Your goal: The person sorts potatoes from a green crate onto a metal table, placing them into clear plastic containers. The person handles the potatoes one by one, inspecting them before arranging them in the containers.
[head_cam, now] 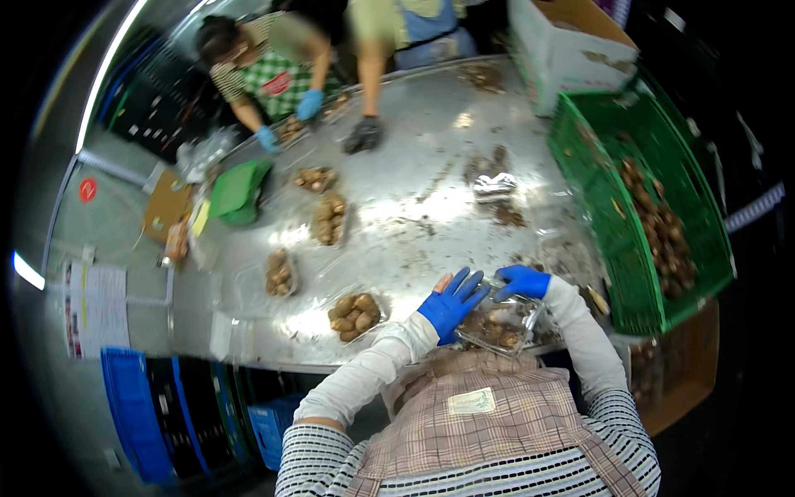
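Observation:
A clear plastic punnet (495, 323) lies on the metal worktable close to my apron, with a few brown tubers inside under glare. My left hand (452, 307), in a blue glove, is at its left side with the fingers apart. Over its far right edge is my right hand (522, 282), also blue-gloved; whether it grips the rim is not clear. Left of my forearm stands a clear punnet filled with small brown tubers (355, 315), which look like taro. Other filled punnets (281, 273) (329, 217) sit farther up the table.
A green plastic crate (596, 205) holding tubers (661, 230) stands right, with a cardboard box (574, 62) behind it. Soil (509, 214) dirties the metal tabletop (397, 248). Across it, one person's blue-gloved hands (309, 104) touch a punnet; another's black-gloved hand (363, 134) rests there.

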The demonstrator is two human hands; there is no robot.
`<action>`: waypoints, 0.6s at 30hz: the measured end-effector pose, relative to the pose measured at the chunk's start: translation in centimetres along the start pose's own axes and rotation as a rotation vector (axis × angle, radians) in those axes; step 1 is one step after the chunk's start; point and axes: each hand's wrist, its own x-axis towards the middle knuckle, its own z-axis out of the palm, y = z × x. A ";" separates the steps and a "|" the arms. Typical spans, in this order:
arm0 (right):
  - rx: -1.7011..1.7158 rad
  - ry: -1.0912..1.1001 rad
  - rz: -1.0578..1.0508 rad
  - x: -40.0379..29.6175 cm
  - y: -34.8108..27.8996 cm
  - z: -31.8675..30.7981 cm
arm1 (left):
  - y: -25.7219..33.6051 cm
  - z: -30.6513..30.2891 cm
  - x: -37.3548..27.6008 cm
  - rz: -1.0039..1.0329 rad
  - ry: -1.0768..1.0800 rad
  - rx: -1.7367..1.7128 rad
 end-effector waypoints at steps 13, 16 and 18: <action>-0.390 0.114 -0.142 12.9 -1.2 5.0 | -4.7 5.7 -7.0 -0.449 0.117 -0.317; -0.146 0.335 -0.264 10.5 2.6 5.9 | -6.4 6.1 -7.8 -0.411 0.175 -0.317; 0.139 0.281 -0.171 8.3 2.0 7.8 | -6.8 6.3 -8.3 -0.407 0.185 -0.317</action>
